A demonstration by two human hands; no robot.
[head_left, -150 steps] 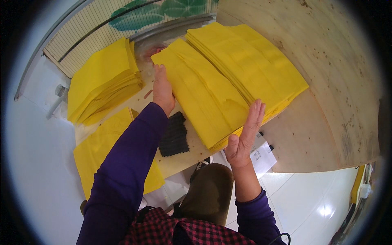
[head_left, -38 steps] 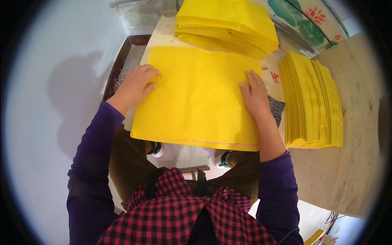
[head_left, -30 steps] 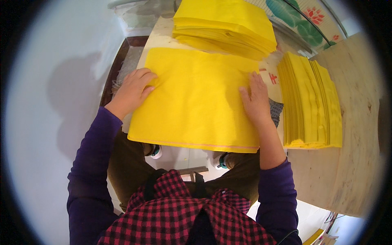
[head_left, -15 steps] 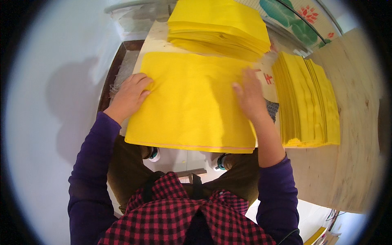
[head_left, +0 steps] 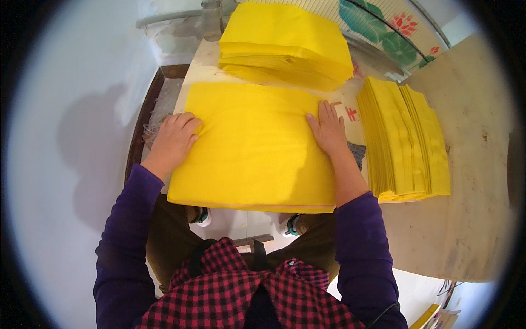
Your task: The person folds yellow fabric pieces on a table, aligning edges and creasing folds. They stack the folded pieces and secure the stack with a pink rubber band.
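Note:
A wide, flat piece of yellow fabric (head_left: 252, 148) lies in front of me, its near edge reaching past the board toward my lap. Along that near edge several layers show, with a thin pinkish line. At its left edge rests my left hand (head_left: 172, 140), open, with slightly bent fingertips touching the fabric. My right hand (head_left: 330, 130) lies against the upper right edge, open, thumb apart and fingers stretched away from me. Just beyond the fabric stands a thick folded yellow stack (head_left: 287, 33).
More yellow fabric (head_left: 402, 137) stands in upright layers at the right, on a pale wooden board (head_left: 471, 164). A dark grey textured piece (head_left: 358, 153) shows beside my right wrist. A white wall (head_left: 71, 164) closes the left side. A panel with painted flowers (head_left: 402, 33) is at the back.
My right hand, blurred before, now lies still on the fabric's right edge. My left hand stays at the left edge. The whole view has shifted slightly.

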